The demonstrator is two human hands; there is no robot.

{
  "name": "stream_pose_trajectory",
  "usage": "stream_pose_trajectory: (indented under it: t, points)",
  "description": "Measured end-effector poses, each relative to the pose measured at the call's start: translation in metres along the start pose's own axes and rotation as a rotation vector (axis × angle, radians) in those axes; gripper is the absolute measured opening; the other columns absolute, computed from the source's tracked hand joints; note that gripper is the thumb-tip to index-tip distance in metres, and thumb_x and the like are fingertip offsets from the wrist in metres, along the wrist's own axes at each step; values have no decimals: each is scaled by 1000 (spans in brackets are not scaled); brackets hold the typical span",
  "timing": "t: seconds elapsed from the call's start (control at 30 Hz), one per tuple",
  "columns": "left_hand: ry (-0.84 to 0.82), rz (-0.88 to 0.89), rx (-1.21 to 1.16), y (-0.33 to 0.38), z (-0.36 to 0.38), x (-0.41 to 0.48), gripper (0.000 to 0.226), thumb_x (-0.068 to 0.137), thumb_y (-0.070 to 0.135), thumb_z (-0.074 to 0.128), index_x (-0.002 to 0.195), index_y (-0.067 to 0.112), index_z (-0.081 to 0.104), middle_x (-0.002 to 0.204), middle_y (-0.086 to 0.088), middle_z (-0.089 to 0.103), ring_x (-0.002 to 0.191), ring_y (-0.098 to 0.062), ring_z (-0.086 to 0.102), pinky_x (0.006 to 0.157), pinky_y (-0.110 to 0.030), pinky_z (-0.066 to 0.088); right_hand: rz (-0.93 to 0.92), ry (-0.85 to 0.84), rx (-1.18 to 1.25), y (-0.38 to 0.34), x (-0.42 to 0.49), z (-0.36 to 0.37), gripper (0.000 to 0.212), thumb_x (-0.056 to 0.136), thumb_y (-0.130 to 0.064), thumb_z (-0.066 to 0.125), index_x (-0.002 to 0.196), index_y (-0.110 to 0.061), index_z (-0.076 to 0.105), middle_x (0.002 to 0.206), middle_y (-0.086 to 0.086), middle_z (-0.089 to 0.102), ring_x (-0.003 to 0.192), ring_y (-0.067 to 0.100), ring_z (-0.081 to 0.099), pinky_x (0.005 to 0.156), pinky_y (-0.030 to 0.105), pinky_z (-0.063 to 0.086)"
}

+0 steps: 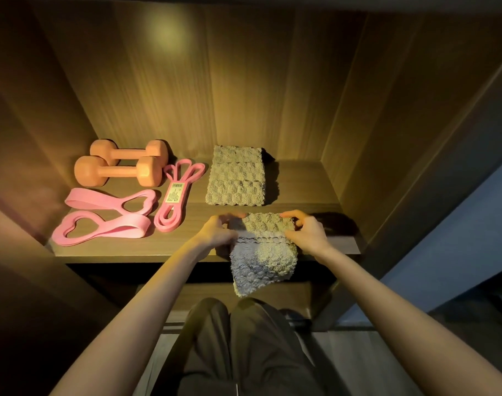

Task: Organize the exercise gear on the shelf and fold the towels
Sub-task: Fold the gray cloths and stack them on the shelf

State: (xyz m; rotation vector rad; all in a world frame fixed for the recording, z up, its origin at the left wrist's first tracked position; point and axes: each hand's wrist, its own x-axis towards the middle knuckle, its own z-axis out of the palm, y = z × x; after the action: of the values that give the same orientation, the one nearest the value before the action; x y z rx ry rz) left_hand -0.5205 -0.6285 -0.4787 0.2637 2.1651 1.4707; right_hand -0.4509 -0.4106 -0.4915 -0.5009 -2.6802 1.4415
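one head-worn wide-angle view, forward and down, close over the wooden shelf [187, 250]

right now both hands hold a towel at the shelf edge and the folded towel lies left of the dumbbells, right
No: the head view shows the folded towel right of the dumbbells; left hand and right hand do hold the other towel.

Home wardrobe or built-in closet, by the look. Wood-grain shelf [301, 190] boxed in by matching back panel [215, 81] and side walls, under a warm lamp glow. Shelf's left: two orange dumbbells [118, 171], pink resistance bands [107, 221]. Shelf's middle: folded towel [235, 178]. Below the shelf: grey plank floor [358, 367].
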Motion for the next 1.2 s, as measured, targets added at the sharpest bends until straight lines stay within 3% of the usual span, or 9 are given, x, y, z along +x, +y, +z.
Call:
stream_pose_trajectory:
  t: [0.23, 0.37, 0.53, 0.63, 0.8, 0.9, 1.0, 1.1, 1.2]
  points:
    - [34, 178, 399, 1, -7, 1, 46, 73, -2, 68, 116, 13, 66, 107, -12, 68, 88, -28, 62, 82, -46, 55, -51, -67, -208, -2, 2, -3, 47, 82, -9, 65, 126, -24, 57, 59, -2, 54, 40, 3, 38, 38, 14, 30]
    - [67, 216, 433, 5, -9, 4, 15, 87, 26, 63, 91, 17, 75, 71, -2, 70, 61, -11, 59, 62, -26, 49, -177, -73, -399, -8, 2, -8, 55, 79, -11, 68, 128, -29, 50, 115, 6, 48, 57, 12, 51, 50, 17, 40]
    - [125, 173, 461, 1, -3, 8, 38, 93, 49, 52, 92, 16, 71, 75, -6, 71, 66, -9, 60, 61, -24, 44, -212, -280, -383, -9, 6, -11, 46, 95, -13, 47, 140, -26, 45, 140, 4, 44, 48, 8, 44, 45, 19, 37]
    - [112, 214, 493, -2, -2, 10, 27, 87, 37, 65, 103, 16, 68, 93, -4, 71, 76, -11, 61, 67, -24, 50, -178, -218, -313, -6, 3, -12, 35, 102, -27, 38, 133, -28, 53, 128, 2, 54, 60, 19, 54, 56, 31, 43]
    - [3, 204, 403, -7, -4, 9, 71, 75, 26, 79, 133, 20, 39, 111, -15, 63, 101, -33, 61, 85, -35, 47, -101, -264, -359, -6, 6, -13, 41, 95, -29, 55, 133, -21, 41, 74, -1, 53, 52, 9, 43, 47, 21, 32]
    - [-19, 202, 574, -7, -8, 12, 65, 79, 26, 77, 133, 11, 44, 104, -16, 61, 94, -32, 57, 75, -29, 43, -56, -361, -423, -12, 10, -20, 62, 91, -33, 62, 142, -14, 33, 115, 8, 59, 94, 17, 57, 72, 24, 44]
    - [-46, 167, 664, -2, -11, 13, 33, 79, 30, 76, 89, 8, 53, 78, -5, 53, 74, -22, 47, 58, -29, 34, -37, -420, -494, -17, 11, -27, 70, 89, -33, 65, 146, -8, 32, 148, 14, 39, 133, 26, 40, 101, 30, 36]
    - [-51, 175, 684, 6, -14, 13, 33, 76, 33, 78, 81, 11, 53, 81, -3, 53, 76, -21, 48, 62, -31, 39, -41, -459, -490, -25, 11, -33, 62, 91, -33, 62, 142, -11, 37, 138, 14, 46, 119, 25, 50, 91, 30, 42]
    - [70, 194, 639, 17, -21, 16, 54, 76, 31, 77, 121, 9, 57, 94, -4, 50, 83, -20, 48, 70, -29, 42, -61, -350, -430, -34, 14, -40, 39, 92, -31, 60, 127, -21, 45, 88, 6, 62, 69, 14, 55, 58, 24, 42]
